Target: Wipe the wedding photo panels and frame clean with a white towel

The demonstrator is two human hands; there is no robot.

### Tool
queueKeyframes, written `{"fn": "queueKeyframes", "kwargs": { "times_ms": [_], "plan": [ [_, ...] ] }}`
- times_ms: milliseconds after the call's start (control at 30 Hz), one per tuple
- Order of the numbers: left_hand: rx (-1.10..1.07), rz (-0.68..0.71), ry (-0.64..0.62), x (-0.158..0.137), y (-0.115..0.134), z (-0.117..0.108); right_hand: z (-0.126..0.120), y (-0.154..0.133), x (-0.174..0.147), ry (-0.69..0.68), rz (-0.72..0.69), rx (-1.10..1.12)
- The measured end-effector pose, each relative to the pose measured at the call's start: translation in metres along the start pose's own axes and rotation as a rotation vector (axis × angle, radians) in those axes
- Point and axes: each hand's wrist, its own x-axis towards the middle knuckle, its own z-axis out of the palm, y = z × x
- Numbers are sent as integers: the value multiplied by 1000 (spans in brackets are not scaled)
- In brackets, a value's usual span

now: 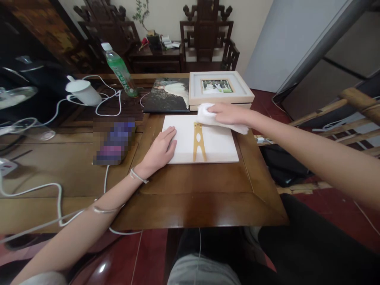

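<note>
A white rectangular board (182,136) lies flat on the wooden table, with a yellow forked piece (198,138) on its face that looks like a picture-frame stand. My left hand (162,146) rests flat on the board's left edge, fingers stretched out and holding nothing. In my right hand (227,113) is a bunched white cloth (206,114), gripped from above and touching the board's top right part. One end of the cloth hangs past the board's right edge. My right fingertips are partly sunk in its folds.
Behind the board lie a framed photo (218,85) in a pale box frame and a dark picture panel (168,95). To the left are a green bottle (120,71), a white lidded cup (84,92), a blurred phone (114,142), a tipped glass (44,130) and white cables (59,198).
</note>
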Motion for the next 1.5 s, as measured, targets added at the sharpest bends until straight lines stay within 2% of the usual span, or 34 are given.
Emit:
{"fn": "queueKeyframes", "kwargs": {
  "times_ms": [67, 133, 300, 400, 467, 567, 700, 800, 900, 1100, 1200, 1267, 1500],
  "plan": [
    [-1, -6, 3, 0, -1, 1, 8, 16, -20, 10, 33, -57],
    [-4, -12, 6, 0, -2, 1, 21, 18, -44, 0, 18, -110],
    [-22, -7, 12, 0, -4, 3, 49, -21, -113, -38, -79, -127],
    [-26, -8, 24, 0, -4, 4, 48, -41, -141, -84, -138, -38],
    [-27, -10, 25, 0, -3, 5, 43, -43, -145, -137, -121, -30],
    [-25, -11, 25, -1, -2, 5, 34, -32, -126, -136, -76, -66],
    [-18, 2, 18, 0, -2, 5, 23, -11, -73, -9, -20, -22],
    [-12, 5, 13, 0, -2, 5, 14, -12, -31, 97, 57, 26],
    [-9, 15, 10, 0, -2, 4, 8, -32, 6, 126, 36, 63],
    [-20, 45, 24, 2, 3, 0, 15, -93, 61, 64, -184, -2],
    [-40, 63, 35, 3, 5, -3, 19, -109, 70, 46, -224, -27],
    [-41, 62, 36, 3, 5, -2, 16, -107, 65, 28, -196, -25],
    [-60, -10, 50, 0, 0, 6, 1, -46, 14, 22, -27, -17]
  ]
}}
